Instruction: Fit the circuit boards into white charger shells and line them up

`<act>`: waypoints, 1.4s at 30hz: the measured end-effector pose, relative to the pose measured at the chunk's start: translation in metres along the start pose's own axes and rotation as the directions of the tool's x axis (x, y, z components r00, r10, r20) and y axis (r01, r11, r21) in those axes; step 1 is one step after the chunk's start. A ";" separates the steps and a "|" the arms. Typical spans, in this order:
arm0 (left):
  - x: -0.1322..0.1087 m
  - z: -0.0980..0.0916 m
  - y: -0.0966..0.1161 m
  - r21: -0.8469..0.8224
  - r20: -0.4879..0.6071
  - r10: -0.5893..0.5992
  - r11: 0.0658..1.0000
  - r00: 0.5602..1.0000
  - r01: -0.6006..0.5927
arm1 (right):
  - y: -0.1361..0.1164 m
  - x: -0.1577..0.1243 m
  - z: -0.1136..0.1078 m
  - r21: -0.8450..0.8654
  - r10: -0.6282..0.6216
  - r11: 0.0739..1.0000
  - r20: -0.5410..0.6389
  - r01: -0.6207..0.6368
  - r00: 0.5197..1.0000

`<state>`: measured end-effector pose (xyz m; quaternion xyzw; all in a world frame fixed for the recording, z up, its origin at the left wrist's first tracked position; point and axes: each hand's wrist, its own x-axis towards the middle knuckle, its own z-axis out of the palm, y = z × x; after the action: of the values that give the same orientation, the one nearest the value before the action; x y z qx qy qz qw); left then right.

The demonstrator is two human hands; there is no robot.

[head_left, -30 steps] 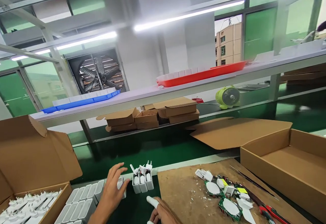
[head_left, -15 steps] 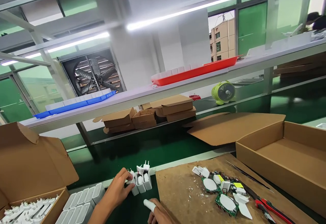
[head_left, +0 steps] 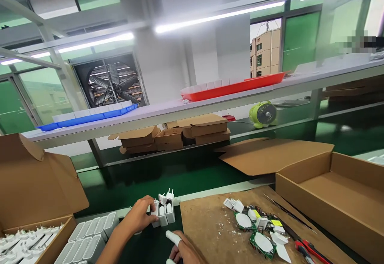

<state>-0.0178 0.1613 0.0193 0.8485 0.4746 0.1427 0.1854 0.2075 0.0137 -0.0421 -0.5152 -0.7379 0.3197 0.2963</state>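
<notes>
Three white plastic charger housings [head_left: 163, 216] stand side by side on the green surface, with white pronged plug pieces [head_left: 169, 194] at the tops of at least two. My left hand [head_left: 140, 215] has its thumb and fingers closed on the leftmost housing [head_left: 155, 211], partly covering it. Just below and right of the group is my right hand [head_left: 185, 249], its index finger stretched out in a white finger cot. Another cot shows at the frame's lower edge. Nothing is visible in the right hand, which is partly cut off.
At left, more white housings [head_left: 85, 238] stand in rows beside a cardboard box [head_left: 70, 226] of white plug parts. A brown board [head_left: 207, 224] carries green circuit boards [head_left: 262, 245], tweezers [head_left: 289, 212] and red-handled pliers [head_left: 310, 250]. An open carton [head_left: 318, 200] lies right.
The view has shifted slightly. My left hand stays on the leftmost housing, which now sits closer against the others. More of my right hand's lower finger cot shows.
</notes>
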 end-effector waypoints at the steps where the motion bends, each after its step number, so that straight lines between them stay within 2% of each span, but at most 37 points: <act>1: 0.002 -0.002 0.000 -0.002 0.006 -0.007 1.000 1.000 0.007 | 0.000 0.001 -0.002 -0.011 0.009 1.000 -0.058 -0.010 0.998; 3: 0.005 -0.004 0.001 -0.006 0.017 -0.020 1.000 1.000 0.020 | -0.003 0.010 -0.009 -0.039 -0.015 0.999 -0.194 0.008 0.981; 6: 0.007 -0.005 0.002 -0.010 0.035 -0.038 0.999 0.999 0.039 | -0.011 0.043 -0.024 -0.151 -0.171 0.980 -0.300 0.130 0.939; 8: 0.006 -0.005 0.003 -0.012 0.041 -0.038 0.999 0.998 0.039 | -0.016 0.071 -0.034 -0.235 -0.245 0.956 -0.311 0.175 0.918; 10: 0.005 -0.005 0.005 -0.015 0.032 -0.031 0.999 0.999 0.031 | -0.021 0.096 -0.040 -0.285 -0.264 0.942 -0.300 0.178 0.917; 13: 0.001 -0.006 0.007 -0.019 0.006 -0.009 1.000 1.000 0.009 | -0.024 0.117 -0.042 -0.331 -0.302 0.918 -0.234 0.217 0.924; 17: -0.006 -0.007 0.008 -0.023 0.018 0.048 0.999 0.999 -0.048 | -0.015 0.112 -0.036 -0.356 -0.410 0.861 -0.066 0.362 0.910; 20: -0.011 -0.006 0.010 -0.019 0.041 0.082 0.996 0.996 -0.082 | -0.001 0.095 -0.036 -0.323 -0.456 0.844 -0.012 0.428 0.890; 22: -0.012 -0.005 0.011 -0.016 0.050 0.092 0.996 0.994 -0.092 | 0.007 0.085 -0.039 -0.292 -0.448 0.862 -0.055 0.415 0.892; 26: -0.008 -0.004 0.012 -0.012 0.055 0.103 0.995 0.993 -0.102 | 0.011 0.075 -0.048 -0.230 -0.356 0.924 -0.234 0.304 0.905; 28: -0.005 -0.004 0.012 -0.011 0.055 0.108 0.994 0.993 -0.108 | 0.010 0.076 -0.048 -0.198 -0.327 0.939 -0.261 0.282 0.908; 34: -0.001 -0.004 0.008 -0.040 0.065 0.127 0.991 0.990 -0.125 | 0.017 0.089 -0.038 -0.125 -0.294 0.954 -0.207 0.273 0.933; 42: 0.004 -0.005 0.005 -0.094 0.083 0.165 0.983 0.983 -0.157 | 0.022 0.083 -0.037 -0.087 -0.278 0.960 -0.134 0.268 0.951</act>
<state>-0.0144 0.1636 0.0261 0.8810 0.3886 0.1392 0.2313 0.2243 0.1044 -0.0275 -0.4398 -0.7890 0.2123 0.3728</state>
